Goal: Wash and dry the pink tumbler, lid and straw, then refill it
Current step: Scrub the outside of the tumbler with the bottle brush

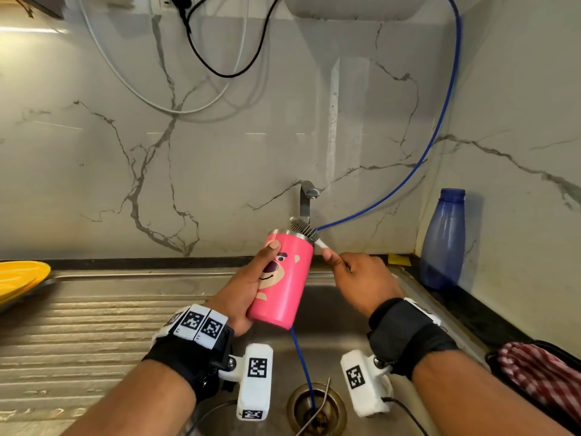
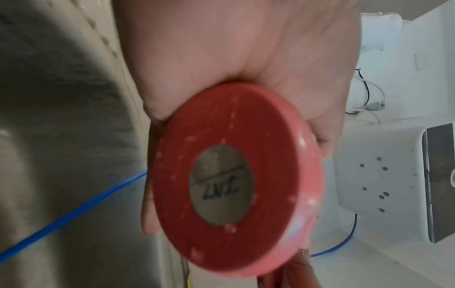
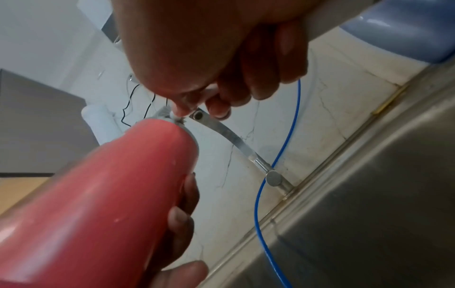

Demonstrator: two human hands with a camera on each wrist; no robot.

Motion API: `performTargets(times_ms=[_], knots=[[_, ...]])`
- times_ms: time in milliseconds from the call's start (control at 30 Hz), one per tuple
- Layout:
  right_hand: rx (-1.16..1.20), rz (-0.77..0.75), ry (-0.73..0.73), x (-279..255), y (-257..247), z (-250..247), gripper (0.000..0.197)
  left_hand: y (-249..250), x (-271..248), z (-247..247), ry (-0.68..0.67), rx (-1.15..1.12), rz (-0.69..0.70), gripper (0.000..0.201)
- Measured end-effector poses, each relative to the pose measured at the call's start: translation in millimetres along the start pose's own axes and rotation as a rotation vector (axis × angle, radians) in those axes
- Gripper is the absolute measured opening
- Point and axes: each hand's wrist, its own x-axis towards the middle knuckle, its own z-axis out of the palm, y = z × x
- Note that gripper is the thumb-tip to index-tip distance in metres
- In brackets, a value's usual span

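Observation:
My left hand (image 1: 248, 291) grips the pink tumbler (image 1: 284, 280) with a bear face, holding it tilted over the sink with its steel rim toward the tap. Its pink base with a grey centre disc (image 2: 221, 185) fills the left wrist view. My right hand (image 1: 355, 278) pinches the white handle of a small bristle brush (image 1: 303, 228), whose bristles lie across the tumbler's rim. In the right wrist view the tumbler (image 3: 103, 194) lies below my curled fingers (image 3: 236, 85). No lid is in view. A thin metal rod, perhaps the straw (image 1: 317, 410), leans in the drain.
The steel tap (image 1: 306, 199) stands just behind the tumbler, no water running. A blue hose (image 1: 440, 121) runs from the wall into the sink drain (image 1: 314, 407). A blue bottle (image 1: 443, 240) stands right, a checked cloth (image 1: 540, 372) near right, a yellow plate (image 1: 22, 278) left on the drainboard (image 1: 94, 325).

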Motion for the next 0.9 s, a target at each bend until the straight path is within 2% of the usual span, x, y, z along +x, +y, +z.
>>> performTargets(times_ms=[133,267,400,533,600,800,900], knots=[[0.078,-0.014,0.074,-2,-5,-1,0.062,1,-2,3,-0.01,-0.103,-0.021,0.079],[-0.011,-0.095,-0.06,-6,-13,5,0.064,5,0,-4,0.05,-0.209,0.024,0.069],[-0.043,-0.215,-0.249,-13,-22,12,0.066,14,2,-18,0.172,-0.267,0.121,0.056],[-0.11,-0.322,-0.393,-19,-28,15,0.065,15,2,-33,0.231,-0.314,0.08,0.061],[-0.125,-0.322,-0.377,-18,-24,11,0.066,14,1,-30,0.209,-0.277,0.062,0.062],[-0.063,-0.133,-0.115,-7,-7,-2,0.065,6,3,-5,0.117,-0.168,0.019,0.069],[-0.031,-0.074,-0.047,-4,-6,-6,0.066,1,3,0,0.094,-0.112,0.003,0.071]])
